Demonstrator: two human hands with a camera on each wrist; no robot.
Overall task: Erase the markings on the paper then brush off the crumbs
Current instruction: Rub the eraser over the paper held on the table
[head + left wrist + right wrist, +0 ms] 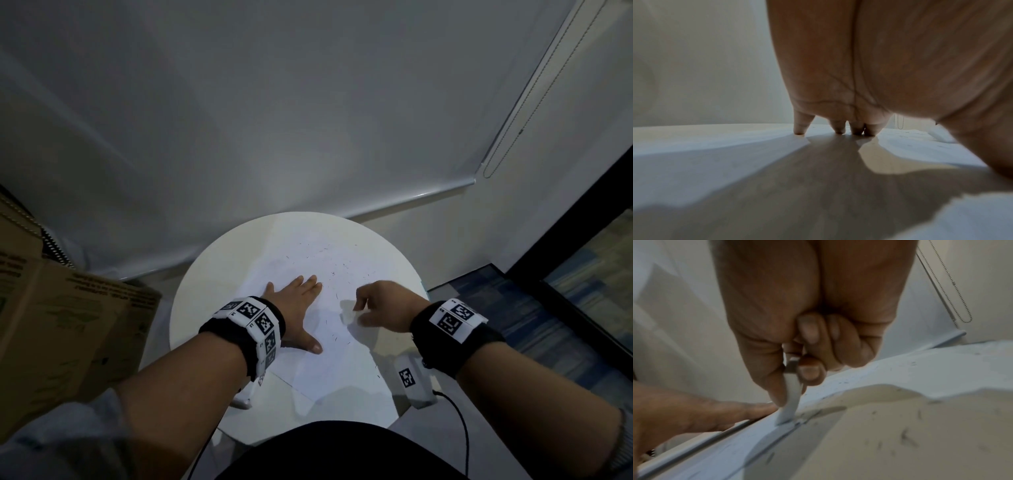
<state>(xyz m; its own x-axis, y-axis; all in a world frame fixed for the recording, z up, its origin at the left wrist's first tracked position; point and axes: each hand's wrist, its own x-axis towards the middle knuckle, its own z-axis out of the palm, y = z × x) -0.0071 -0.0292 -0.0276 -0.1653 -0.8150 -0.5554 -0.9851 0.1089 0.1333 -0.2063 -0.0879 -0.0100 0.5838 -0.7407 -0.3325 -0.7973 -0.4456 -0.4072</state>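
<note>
A round white table [205, 274] is seen at the centre of the head view, below a grey roller blind [239, 120]. A white sheet of paper [298, 260] is laid on the table top, its near edge reaching toward the lower centre of the frame.

The left hand [294, 308] is laid flat on the paper, left of frame centre. Its fingers [799, 125] are held straight and spread, with the tips pressed to the sheet, as is confirmed in the left wrist view. Nothing is held by it.

The right hand [383, 305] is placed just right of frame centre, apart from the left hand. Its fingers are curled, and a white eraser [789, 402] is pinched between the thumb and the fingertips [809, 371]. In the right wrist view the eraser is seen upright and slightly tilted, its lower end set against the paper. The eraser [349, 317] is partly hidden by the hand in the head view.

Dark eraser crumbs [334, 274] are scattered over the paper, mostly between and above the two hands, with a few toward the lower right of the sheet. No distinct remaining markings can be made out; the paper is too brightly lit to tell.

A cardboard box [61, 325] is noted at the left edge of the frame, beside the table. Black wristbands bearing square coded tags [452, 318] are worn on both wrists.
</note>
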